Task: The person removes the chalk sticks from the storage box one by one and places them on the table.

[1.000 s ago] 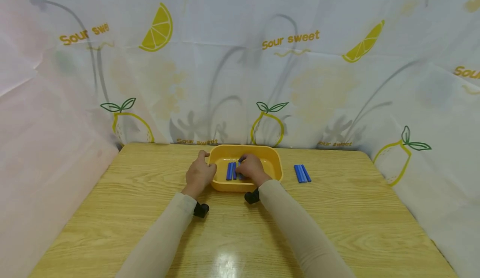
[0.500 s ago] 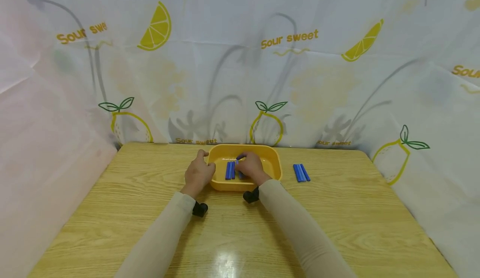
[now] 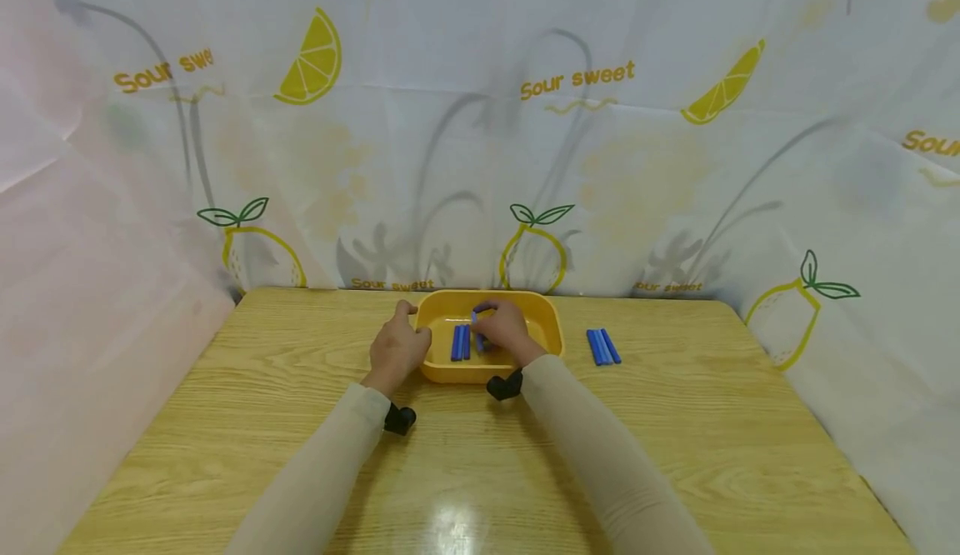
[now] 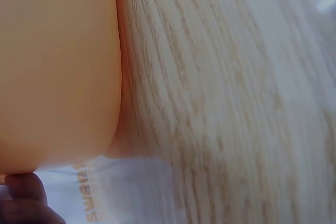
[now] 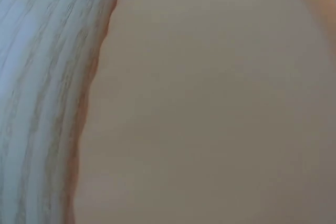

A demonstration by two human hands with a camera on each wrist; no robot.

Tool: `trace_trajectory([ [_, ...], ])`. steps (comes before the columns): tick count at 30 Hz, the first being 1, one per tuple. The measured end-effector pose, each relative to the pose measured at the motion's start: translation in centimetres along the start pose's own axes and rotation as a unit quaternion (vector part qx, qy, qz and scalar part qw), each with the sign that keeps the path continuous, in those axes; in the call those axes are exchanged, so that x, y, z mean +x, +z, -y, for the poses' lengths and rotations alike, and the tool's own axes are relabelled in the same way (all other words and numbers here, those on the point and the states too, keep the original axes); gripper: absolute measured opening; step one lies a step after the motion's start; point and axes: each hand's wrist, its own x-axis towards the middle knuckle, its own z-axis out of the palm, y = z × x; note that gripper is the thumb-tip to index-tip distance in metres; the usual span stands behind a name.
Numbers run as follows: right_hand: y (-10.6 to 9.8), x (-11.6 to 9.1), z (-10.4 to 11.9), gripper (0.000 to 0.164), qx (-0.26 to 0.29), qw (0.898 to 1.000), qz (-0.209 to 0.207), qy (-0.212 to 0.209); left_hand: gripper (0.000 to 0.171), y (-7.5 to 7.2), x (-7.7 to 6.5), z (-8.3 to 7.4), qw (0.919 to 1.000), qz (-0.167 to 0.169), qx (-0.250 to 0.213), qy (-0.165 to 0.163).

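Observation:
A yellow plastic tray (image 3: 547,374) sits near the table's back edge in the head view. My left hand (image 3: 396,348) holds its left rim, thumb at the rim and index finger toward the back corner. My right hand (image 3: 504,327) reaches into the tray and pinches a blue stick (image 3: 480,341), tilted up between thumb and index finger. Left of it, several blue sticks (image 3: 461,343) lie side by side on the tray floor. Fingers (image 4: 26,198) show at the lower left of the left wrist view. A close, blurred surface fills most of the right wrist view.
To the right of the tray, several more blue sticks (image 3: 603,347) lie together on the wooden table (image 3: 720,422). Behind the table hangs a white cloth (image 3: 450,155) printed with lemons, which also covers both sides.
The blue stick in my right hand has tilted up, and the right hand has shifted slightly back. My left hand stays at the tray's left rim.

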Motion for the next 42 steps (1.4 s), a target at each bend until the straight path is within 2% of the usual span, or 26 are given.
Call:
trace_trajectory([
  [8,-1.2,-0.4,0.5,0.038,0.054,0.998,0.016,0.031,0.047,0.3,0.2,0.2,0.9999,-0.007,-0.001,-0.008],
  [13,-1.9,-0.4,0.5,0.037,0.076,0.997,0.019,0.025,0.049,0.2,0.2,0.2,0.9999,-0.005,-0.007,-0.010],
  [28,-1.9,-0.5,0.4,0.034,0.053,0.998,0.009,0.014,0.048,0.2,0.2,0.2,1.0000,-0.004,-0.006,-0.005],
  [36,-2.0,-0.6,0.2,0.034,0.046,0.999,0.001,0.025,0.048,0.3,0.1,0.3,1.0000,-0.004,-0.007,-0.001],
  [42,-2.3,-0.9,0.4,0.035,0.059,0.998,0.002,0.035,0.048,0.3,0.3,0.4,1.0000,-0.006,-0.004,-0.001],
])
